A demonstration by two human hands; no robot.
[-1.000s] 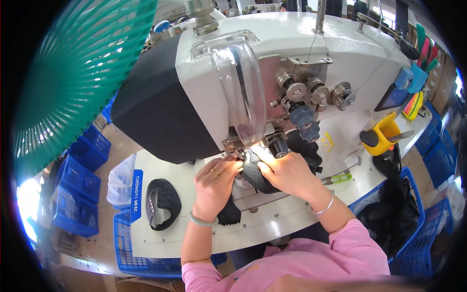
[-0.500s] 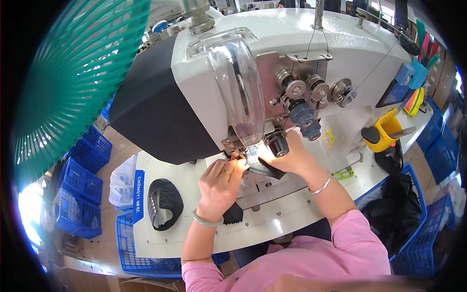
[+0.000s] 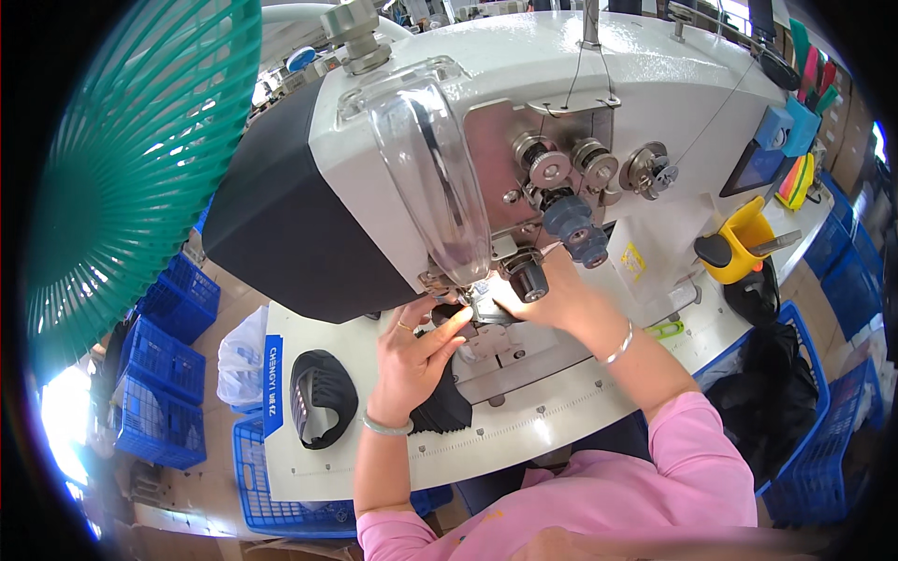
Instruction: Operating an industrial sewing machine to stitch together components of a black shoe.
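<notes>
A black shoe upper lies under the needle area of a white sewing machine, its lower part draping over the bed. My left hand, with a ring and a pale bangle, holds the piece between thumb and fingers just left of the needle. On the far side, my right hand, wearing a silver bangle, is on the lit part of the upper; a dark knob partly hides its fingers. Another black shoe upper with a laced-looking front rests on the table to the left.
A green fan stands close at the left. Blue crates are stacked on the floor there. At the right are a yellow holder, a light-green tool and a blue crate of black pieces.
The black upper has turned, and more of it shows beside my left wrist. My left-hand fingers have spread and shifted left. The whole view has moved slightly.
</notes>
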